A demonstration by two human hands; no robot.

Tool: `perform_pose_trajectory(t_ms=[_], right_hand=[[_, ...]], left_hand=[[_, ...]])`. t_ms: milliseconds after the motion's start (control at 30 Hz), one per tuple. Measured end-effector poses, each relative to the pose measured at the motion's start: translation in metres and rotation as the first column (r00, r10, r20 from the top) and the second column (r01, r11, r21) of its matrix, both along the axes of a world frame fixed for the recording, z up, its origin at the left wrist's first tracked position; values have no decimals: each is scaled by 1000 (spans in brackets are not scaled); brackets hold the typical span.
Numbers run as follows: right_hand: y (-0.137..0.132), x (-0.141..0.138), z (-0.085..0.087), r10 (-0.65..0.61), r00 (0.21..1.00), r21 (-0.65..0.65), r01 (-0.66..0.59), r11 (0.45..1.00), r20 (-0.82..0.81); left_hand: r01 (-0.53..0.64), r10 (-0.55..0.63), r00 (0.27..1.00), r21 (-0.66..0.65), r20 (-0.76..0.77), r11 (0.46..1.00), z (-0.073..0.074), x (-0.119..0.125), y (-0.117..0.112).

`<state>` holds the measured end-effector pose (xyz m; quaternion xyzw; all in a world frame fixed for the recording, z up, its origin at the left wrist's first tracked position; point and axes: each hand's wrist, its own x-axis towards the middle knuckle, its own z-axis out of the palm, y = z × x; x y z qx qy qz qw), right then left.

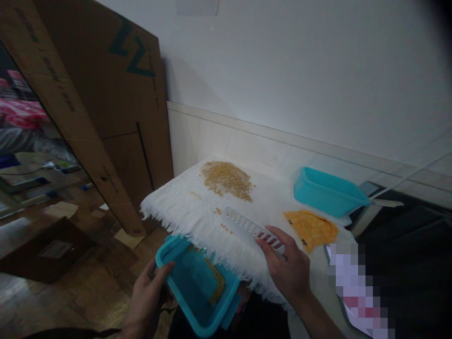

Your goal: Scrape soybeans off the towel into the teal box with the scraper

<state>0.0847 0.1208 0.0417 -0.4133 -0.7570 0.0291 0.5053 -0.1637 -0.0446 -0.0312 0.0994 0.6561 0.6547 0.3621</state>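
Note:
My left hand [150,294] grips the near-left rim of a teal plastic container [197,287], held tilted just below the fringed edge of a white towel [183,207]. A line of yellow beans lies inside the container. My right hand [287,268] is closed on a white slotted scraper [247,226] that lies flat on the towel, pointing toward the far left. A heap of yellow beans [228,179] sits farther back on the towel, and a few loose beans lie beside the scraper.
A second teal tub [326,193] stands at the back right, with an orange cloth [312,228] in front of it. A large cardboard box [106,103] leans against the wall on the left. Wooden floor with clutter lies at the left.

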Motion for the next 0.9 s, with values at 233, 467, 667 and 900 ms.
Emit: perform_pose_trajectory(t_ms=[233,467,667,900], right_hand=[[-5,-3,1,33,999,38,-34,999,27],[0,-1,11,-30,999,76,30,997,-13],[1,-1,9,4,1000,46,-4,999,3],[-2,-3,7,42,999,43,-43,998,9]], left_hand=[[16,-17,1000,24,14,1000,-4,-2,-2],[13,-14,1000,15,13,1000,-2,-1,-2],[9,-9,1000,-2,-6,1000,-1,-2,-1],[-18,18,1000,2,-2,1000,-1,0,1]])
